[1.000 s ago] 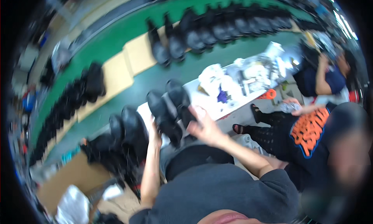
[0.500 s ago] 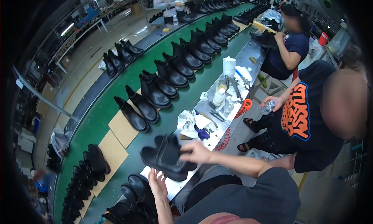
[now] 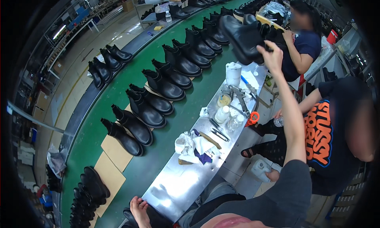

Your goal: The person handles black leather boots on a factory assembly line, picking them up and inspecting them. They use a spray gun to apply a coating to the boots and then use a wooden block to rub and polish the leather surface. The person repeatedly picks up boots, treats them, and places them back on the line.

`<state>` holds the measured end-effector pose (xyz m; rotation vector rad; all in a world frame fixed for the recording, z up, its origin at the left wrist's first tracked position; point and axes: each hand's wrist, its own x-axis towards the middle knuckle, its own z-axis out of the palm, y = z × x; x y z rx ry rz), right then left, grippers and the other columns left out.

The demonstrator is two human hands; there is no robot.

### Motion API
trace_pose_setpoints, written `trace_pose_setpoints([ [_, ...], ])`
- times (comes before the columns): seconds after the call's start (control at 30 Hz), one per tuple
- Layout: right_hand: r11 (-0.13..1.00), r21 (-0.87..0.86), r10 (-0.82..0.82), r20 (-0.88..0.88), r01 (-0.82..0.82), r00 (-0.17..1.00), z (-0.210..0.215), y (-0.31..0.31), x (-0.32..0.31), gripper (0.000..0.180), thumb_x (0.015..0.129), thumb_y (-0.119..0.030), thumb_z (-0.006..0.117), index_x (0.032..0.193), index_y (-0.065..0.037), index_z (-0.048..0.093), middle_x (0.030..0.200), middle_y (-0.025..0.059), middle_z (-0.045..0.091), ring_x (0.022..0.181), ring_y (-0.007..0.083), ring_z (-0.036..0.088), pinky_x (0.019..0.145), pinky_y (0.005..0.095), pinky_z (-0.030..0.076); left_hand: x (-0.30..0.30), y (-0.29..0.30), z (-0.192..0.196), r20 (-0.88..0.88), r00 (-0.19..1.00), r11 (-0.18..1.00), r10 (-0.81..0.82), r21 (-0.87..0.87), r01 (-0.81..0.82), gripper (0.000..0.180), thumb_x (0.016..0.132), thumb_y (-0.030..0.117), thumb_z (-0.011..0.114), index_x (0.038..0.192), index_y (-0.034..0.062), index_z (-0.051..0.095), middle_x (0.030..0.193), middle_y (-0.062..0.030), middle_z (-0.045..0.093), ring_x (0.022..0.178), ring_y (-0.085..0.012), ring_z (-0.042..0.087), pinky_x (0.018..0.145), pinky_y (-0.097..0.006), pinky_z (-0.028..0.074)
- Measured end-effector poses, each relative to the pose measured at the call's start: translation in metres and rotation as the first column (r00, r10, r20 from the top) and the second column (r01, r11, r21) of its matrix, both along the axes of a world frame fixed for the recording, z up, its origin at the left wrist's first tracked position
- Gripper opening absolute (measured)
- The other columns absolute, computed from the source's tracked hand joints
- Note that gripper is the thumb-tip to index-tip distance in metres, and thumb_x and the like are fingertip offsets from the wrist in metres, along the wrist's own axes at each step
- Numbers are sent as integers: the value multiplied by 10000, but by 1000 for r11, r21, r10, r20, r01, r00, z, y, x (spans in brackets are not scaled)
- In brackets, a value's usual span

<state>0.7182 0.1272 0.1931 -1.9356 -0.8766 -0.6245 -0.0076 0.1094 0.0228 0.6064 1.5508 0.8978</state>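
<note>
My right hand [image 3: 271, 57], arm stretched far out, grips black ankle boots [image 3: 240, 35] near their top end. The boots hang tilted over the far end of the metal bench, close to a seated co-worker; a second boot shows partly behind the front one. My left hand [image 3: 140, 210] is low at the near end of the bench, beside other black boots [image 3: 128, 217]. Its fingers are bent and partly apart, with no held thing visible in them. My left forearm and those boots partly hide each other.
Pairs of black boots [image 3: 152, 85] line the green conveyor [image 3: 156, 151], some on cardboard sheets [image 3: 113, 178]. The metal bench [image 3: 168, 190] carries bottles [image 3: 222, 114], pliers [image 3: 219, 133], a white canister [image 3: 233, 73] and rags [image 3: 186, 144]. A standing person [image 3: 316, 129] is close on my right.
My right hand has carried the boots from the near bench to its far end. My left hand has left them and moved down-left to the other boots. The view has shifted.
</note>
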Motion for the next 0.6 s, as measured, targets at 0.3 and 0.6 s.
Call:
trace_pose_setpoints([
  [0.3,856,-387,-298,174,343,939,-130,28,238,455,756,-455,689,1128,-194,671,1069,120,670,944,298,640,850,390,483,-33,90,-3,-412,851,931,-326,16,364,330,904,396,558,776,92,542,588,-5,499,515,-111,484,458,-255,368],
  [0.6,835,-524,-385,-336,170,860,-232,-17,383,626,614,-599,755,1134,-262,674,1022,112,671,949,276,610,886,391,468,-69,235,-3,-681,711,981,-175,-59,184,254,898,218,568,1051,17,584,823,-30,591,669,-82,569,570,-215,476],
])
